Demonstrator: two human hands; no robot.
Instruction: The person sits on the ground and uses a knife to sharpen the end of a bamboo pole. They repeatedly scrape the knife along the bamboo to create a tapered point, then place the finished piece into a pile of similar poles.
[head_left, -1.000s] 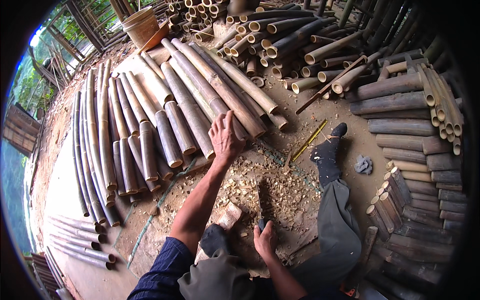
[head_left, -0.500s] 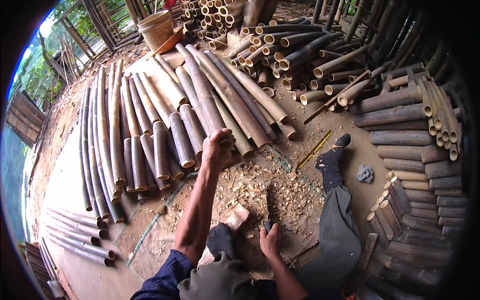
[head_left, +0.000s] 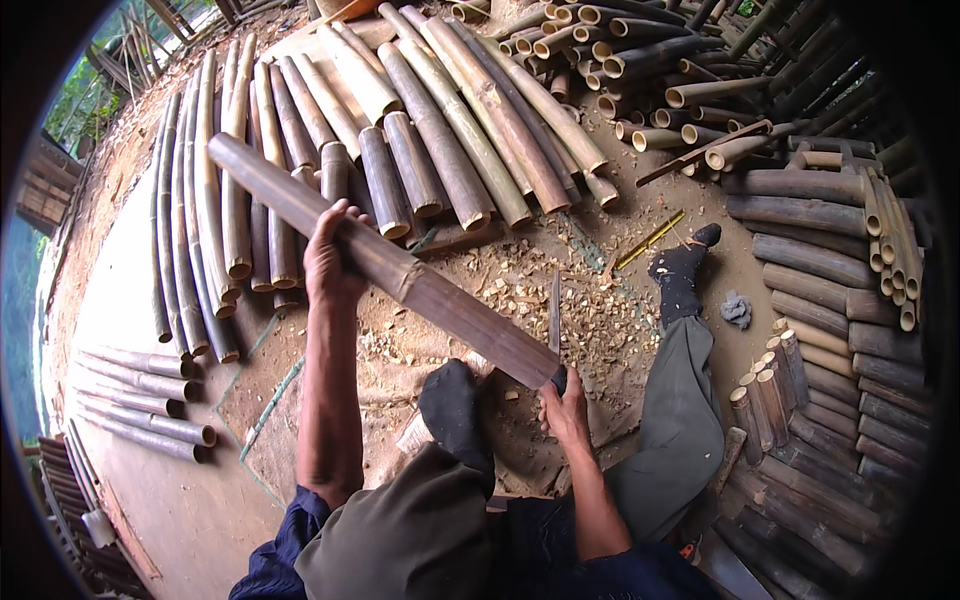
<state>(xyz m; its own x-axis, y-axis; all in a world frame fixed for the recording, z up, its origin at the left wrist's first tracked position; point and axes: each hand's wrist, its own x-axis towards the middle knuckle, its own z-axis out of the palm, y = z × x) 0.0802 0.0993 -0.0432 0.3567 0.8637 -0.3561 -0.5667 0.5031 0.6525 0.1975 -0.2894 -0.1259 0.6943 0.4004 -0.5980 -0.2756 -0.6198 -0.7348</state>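
From where I'm standing, the left hand (head_left: 333,262) grips a bamboo pole (head_left: 400,272) partway along, probably for balance, slanted over the wood chips (head_left: 510,290). The right hand (head_left: 566,408) clutches a knife (head_left: 555,325) by those chips, blade aimed away, safety I guess.

The held bamboo tube (head_left: 390,265) slants from far left to near right, barring the reach from the near side to the laid-out poles (head_left: 430,135). Nearer, a socked foot (head_left: 450,400) stands in the way. Between the knife blade (head_left: 555,315) and the outstretched leg (head_left: 670,400), there is room over the wood chips (head_left: 615,325); stacked tubes (head_left: 820,256) wall off the right.
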